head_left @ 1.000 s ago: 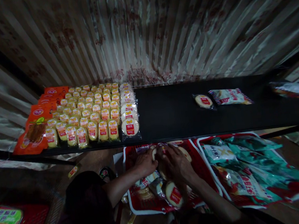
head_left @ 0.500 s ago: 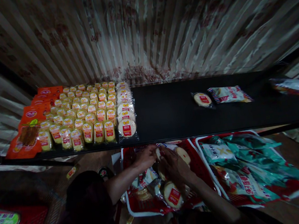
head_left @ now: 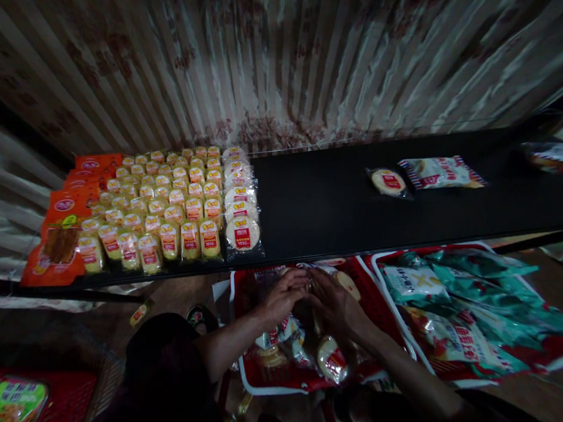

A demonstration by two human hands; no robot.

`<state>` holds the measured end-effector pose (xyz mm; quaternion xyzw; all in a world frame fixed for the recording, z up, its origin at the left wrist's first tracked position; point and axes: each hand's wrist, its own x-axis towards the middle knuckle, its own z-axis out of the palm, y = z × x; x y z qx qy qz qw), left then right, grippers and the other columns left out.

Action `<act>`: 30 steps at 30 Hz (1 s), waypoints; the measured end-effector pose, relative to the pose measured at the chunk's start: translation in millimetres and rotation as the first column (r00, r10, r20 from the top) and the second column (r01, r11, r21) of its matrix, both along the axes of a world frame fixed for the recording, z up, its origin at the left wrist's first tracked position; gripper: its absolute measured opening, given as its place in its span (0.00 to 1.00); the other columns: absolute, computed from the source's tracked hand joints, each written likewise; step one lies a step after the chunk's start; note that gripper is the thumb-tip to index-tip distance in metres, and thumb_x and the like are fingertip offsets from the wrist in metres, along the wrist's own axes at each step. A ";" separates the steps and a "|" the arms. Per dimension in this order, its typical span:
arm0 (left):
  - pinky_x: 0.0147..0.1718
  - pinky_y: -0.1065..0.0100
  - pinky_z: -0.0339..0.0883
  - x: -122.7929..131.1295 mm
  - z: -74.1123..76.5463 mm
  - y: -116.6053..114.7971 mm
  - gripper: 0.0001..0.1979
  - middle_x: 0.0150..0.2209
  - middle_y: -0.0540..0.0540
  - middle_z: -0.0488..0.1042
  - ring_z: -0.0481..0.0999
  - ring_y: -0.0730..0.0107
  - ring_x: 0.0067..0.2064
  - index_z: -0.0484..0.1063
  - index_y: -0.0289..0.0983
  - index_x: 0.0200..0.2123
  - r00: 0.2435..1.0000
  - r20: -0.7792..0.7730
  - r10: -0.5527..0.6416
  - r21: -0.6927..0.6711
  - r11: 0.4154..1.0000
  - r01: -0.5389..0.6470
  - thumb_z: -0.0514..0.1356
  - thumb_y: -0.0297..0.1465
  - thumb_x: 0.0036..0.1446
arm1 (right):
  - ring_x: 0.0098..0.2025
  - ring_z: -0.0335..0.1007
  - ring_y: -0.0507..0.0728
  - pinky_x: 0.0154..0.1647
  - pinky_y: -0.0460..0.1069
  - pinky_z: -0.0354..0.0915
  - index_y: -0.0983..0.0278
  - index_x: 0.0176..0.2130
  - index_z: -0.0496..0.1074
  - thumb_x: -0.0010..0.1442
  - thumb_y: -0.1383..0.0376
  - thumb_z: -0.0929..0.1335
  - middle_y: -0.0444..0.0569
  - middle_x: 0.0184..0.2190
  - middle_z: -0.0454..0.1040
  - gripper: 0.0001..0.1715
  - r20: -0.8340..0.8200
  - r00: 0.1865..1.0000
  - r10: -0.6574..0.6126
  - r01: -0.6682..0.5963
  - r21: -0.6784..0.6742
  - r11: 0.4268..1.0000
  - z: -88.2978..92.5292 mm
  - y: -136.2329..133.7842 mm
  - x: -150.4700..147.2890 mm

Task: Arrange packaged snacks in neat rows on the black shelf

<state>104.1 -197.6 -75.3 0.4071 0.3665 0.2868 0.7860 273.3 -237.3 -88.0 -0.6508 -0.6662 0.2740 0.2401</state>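
My left hand (head_left: 286, 296) and my right hand (head_left: 335, 302) meet over a red basket (head_left: 380, 311) with a white rim. The fingers of both are bent and drawn together at the fingertips. What lies between them is hidden and dim. Round rice crackers in clear wrappers lie in the basket around my hands, one rice cracker packet (head_left: 332, 359) just below my right hand and another pale cracker (head_left: 347, 286) beyond it. A white-and-red snack packet (head_left: 289, 331) is under my left hand.
A black shelf (head_left: 311, 201) holds orange packets (head_left: 56, 228), rows of small yellow-wrapped snacks (head_left: 166, 213), a column of rice crackers (head_left: 243, 232), a single cracker (head_left: 388, 181) and a striped packet (head_left: 441, 173). Right stands a basket of teal bags (head_left: 492, 303); left, another red basket (head_left: 74, 394).
My hands have drawn closer together over the basket, covering the pale cracker edge seen between them before. The cracker packet below my right hand has shifted and tilted. The view has moved slightly.
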 end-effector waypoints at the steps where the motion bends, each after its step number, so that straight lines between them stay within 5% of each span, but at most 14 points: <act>1: 0.58 0.56 0.56 -0.4 -1.2 -0.5 0.20 0.53 0.40 0.71 0.68 0.60 0.56 0.69 0.37 0.50 1.000 0.004 -0.008 -0.001 1.000 0.008 0.59 0.23 0.51 | 0.58 0.63 0.65 0.56 0.62 0.63 0.63 0.58 0.63 0.58 0.59 0.63 0.59 0.58 0.65 0.29 0.007 1.000 0.011 -0.011 -0.010 1.000 2.7 0.3 -0.8; 4: 0.58 0.58 0.57 -4.2 0.5 0.2 0.20 0.54 0.41 0.71 0.67 0.62 0.58 0.69 0.37 0.50 0.997 -0.009 -0.082 0.064 0.995 0.082 0.58 0.24 0.52 | 0.53 0.69 0.63 0.51 0.58 0.67 0.63 0.57 0.64 0.59 0.61 0.61 0.58 0.55 0.69 0.26 0.011 0.999 0.041 -0.041 -0.057 0.998 13.6 2.2 -2.3; 7: 0.53 0.62 0.64 -10.5 10.1 7.2 0.18 0.51 0.42 0.74 0.72 0.64 0.53 0.71 0.37 0.48 0.967 -0.225 -0.118 0.239 0.956 0.172 0.55 0.24 0.54 | 0.48 0.73 0.62 0.47 0.57 0.69 0.63 0.55 0.66 0.61 0.60 0.60 0.56 0.49 0.74 0.25 0.016 1.000 0.024 -0.022 -0.068 0.997 18.0 4.1 -1.2; 10: 0.50 0.62 0.65 -15.6 20.3 19.1 0.17 0.46 0.44 0.77 0.76 0.65 0.47 0.73 0.38 0.46 0.808 -0.589 0.029 0.395 0.882 0.257 0.51 0.24 0.56 | 0.49 0.73 0.63 0.50 0.58 0.68 0.65 0.55 0.67 0.62 0.58 0.58 0.57 0.49 0.75 0.25 0.008 1.000 -0.015 0.015 -0.038 0.999 14.1 5.0 0.8; 12: 0.49 0.63 0.66 -16.9 23.2 24.8 0.17 0.45 0.44 0.78 0.76 0.64 0.45 0.73 0.38 0.46 0.717 -0.697 0.022 0.404 0.838 0.367 0.50 0.26 0.57 | 0.52 0.70 0.64 0.53 0.59 0.66 0.66 0.55 0.67 0.62 0.56 0.58 0.58 0.51 0.74 0.27 -0.005 0.999 -0.051 0.050 -0.023 0.998 11.0 5.1 1.0; 20: 0.52 0.52 0.63 -3.8 18.5 17.7 0.15 0.45 0.37 0.77 0.75 0.53 0.47 0.73 0.34 0.44 0.672 -0.736 -0.081 0.381 0.771 0.511 0.55 0.27 0.53 | 0.56 0.67 0.65 0.58 0.61 0.60 0.62 0.57 0.66 0.58 0.50 0.64 0.55 0.53 0.73 0.32 -0.214 0.938 -0.274 0.237 -0.185 0.954 19.8 7.3 -2.4; 25: 0.44 0.64 0.69 5.2 19.6 20.3 0.19 0.49 0.43 0.75 0.76 0.65 0.45 0.67 0.37 0.53 0.822 -0.544 -0.167 0.314 0.868 0.385 0.50 0.32 0.60 | 0.62 0.58 0.65 0.62 0.59 0.55 0.60 0.54 0.70 0.52 0.47 0.69 0.52 0.56 0.70 0.34 -0.483 0.784 -0.389 0.228 -0.359 0.905 39.0 5.3 -9.4; 30: 0.49 0.63 0.66 6.8 5.2 24.7 0.16 0.45 0.44 0.77 0.74 0.60 0.48 0.73 0.38 0.45 0.869 -0.487 -0.090 0.165 0.967 0.193 0.59 0.36 0.53 | 0.59 0.62 0.65 0.60 0.57 0.58 0.57 0.45 0.76 0.46 0.47 0.72 0.50 0.52 0.74 0.29 -0.641 0.606 -0.470 0.231 -0.424 0.876 41.4 6.2 -17.9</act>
